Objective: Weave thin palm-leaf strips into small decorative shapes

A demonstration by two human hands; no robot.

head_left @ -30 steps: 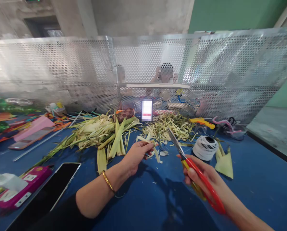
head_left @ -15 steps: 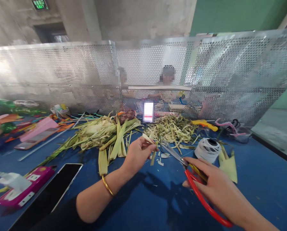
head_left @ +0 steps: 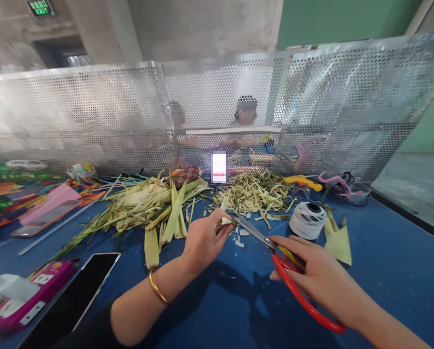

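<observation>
Small husk strip [head_left: 225,222], pale w/ a greenish edge, is up off the blue table [head_left: 391,271], mid-front of the person, pinched b/w thumb & fingers of the L hand [head_left: 203,242]. Grip's closed on it; fingers hide part of the piece. Prob. v. light, thin & bendy but a bit papery, so I'd guess it splits along the grain if tugged. Best hold, IMO: a flat, gentle pinch, fingertips kept off the blade side.

R hand [head_left: 313,269] is closed round the red-&-yellow scissors [head_left: 282,269], blades pointing at the strip; tips are right by it, can't tell from here if they touch. Scissors look stiff, heavier than the husk, smooth; handles are the place to grab.

Just past the hands, a pile of shredded husk [head_left: 255,194]; to its left, a heap of longer husk leaves [head_left: 140,203]. White twine spool [head_left: 304,223] sits beyond the R hand, yellow glue gun [head_left: 302,182] further back. Near the L forearm: dark phone [head_left: 75,293] & magenta power strip [head_left: 31,295]. Perf. metal screen [head_left: 217,82] at the back, two ppl [head_left: 246,104] visible thru it.
</observation>
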